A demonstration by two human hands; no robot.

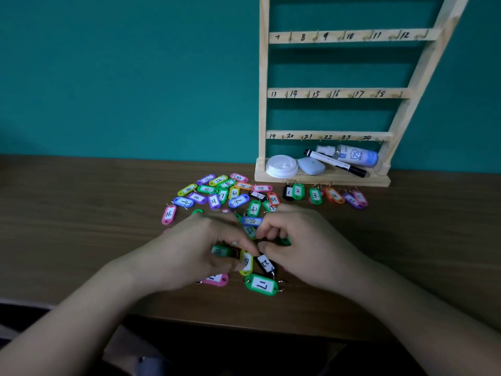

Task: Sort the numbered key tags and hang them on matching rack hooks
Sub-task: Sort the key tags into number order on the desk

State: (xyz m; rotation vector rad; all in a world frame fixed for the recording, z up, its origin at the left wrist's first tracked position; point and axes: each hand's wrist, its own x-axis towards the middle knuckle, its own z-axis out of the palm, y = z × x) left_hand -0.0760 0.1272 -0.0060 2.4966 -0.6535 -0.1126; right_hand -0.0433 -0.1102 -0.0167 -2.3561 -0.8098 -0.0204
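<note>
At the near middle of the desk (81,213), I am working both hands down into the loose pile of key tags (217,194). My left hand (200,245) is curled over a dark green tag (221,251), fingers bent close, though I cannot tell whether it is actually pinched. My right hand (301,240) is curled too, fingertips meeting near a black tag marked 22 (267,263); whether they are closing on it I cannot tell. A yellow tag (246,263) is lying between them, and a green tag (261,284) is sitting just nearer me. Tags 1 to 4 and two purple-pink ones are already lying in a row (325,195) in front of the rack (263,104), whose visible hooks are all bare. To do this well I am thinking: lift one tag clear by its body, keep rings from snagging neighbours, read the number upright, then extend the row in order. Room: open desk lies left and right of the pile; the near edge is close behind the green tag, so nothing should be swept toward me. The rack's base shelf is crowded with a white lid (280,165), a marker (334,161) and a bottle (352,154).
</note>
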